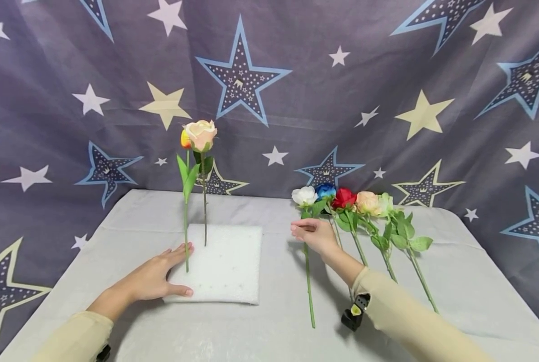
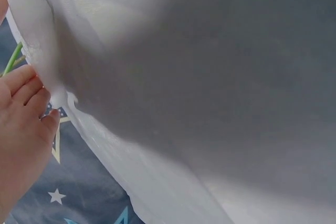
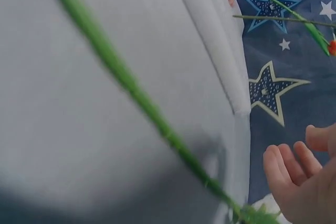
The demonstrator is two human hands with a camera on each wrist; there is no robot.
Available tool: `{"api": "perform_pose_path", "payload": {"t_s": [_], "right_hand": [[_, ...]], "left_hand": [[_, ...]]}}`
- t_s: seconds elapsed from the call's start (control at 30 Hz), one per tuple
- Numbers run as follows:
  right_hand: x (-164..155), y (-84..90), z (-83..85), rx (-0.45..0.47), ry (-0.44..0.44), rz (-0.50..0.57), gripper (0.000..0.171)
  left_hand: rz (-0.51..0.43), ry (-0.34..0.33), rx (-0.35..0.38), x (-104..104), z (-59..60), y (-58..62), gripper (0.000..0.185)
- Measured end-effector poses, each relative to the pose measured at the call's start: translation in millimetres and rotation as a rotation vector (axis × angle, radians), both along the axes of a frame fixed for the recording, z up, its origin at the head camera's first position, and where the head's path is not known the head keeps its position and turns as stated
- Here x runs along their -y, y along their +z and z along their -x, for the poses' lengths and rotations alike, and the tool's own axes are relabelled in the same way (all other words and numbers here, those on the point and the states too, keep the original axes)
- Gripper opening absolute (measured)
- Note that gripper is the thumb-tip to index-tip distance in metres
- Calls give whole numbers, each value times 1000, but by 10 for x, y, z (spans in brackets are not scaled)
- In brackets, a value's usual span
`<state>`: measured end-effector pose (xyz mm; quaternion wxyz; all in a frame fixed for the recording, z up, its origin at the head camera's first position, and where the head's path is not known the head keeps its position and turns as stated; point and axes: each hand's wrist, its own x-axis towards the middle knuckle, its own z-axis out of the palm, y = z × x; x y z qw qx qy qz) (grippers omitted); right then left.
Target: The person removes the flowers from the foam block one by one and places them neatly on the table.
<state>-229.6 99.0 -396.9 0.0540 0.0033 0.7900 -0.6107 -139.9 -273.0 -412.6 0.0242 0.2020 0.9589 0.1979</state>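
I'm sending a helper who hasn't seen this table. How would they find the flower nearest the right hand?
Start at the white foam block on the grey table, then look right to the row of flowers lying flat. The white rose is the leftmost of that row, its stem passing beside the right hand. Its neighbours are blue, red and peach.

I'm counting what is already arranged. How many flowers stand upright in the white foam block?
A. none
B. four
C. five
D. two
D: two stems stand in the foam block, the peach rose and an orange-yellow flower behind it; the other flowers lie on the table.
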Motion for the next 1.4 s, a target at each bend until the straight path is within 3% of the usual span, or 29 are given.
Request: {"api": "perform_pose_path", "payload": {"t_s": [0.33,0.8,1.1,1.4], "right_hand": [[436,84,68,-99,227,-58,28],[1050,227,110,-194,412,72,35],[1420,262,87,-168,520,217,53],[1588,198,-5,-116,556,215,55]], "left_hand": [[7,7,4,-1,1,-11,104],[1,3,0,-23,-3,-11,104],[6,15,2,-10,-1,-6,104],[6,21,13,-6,6,-6,104]]}}
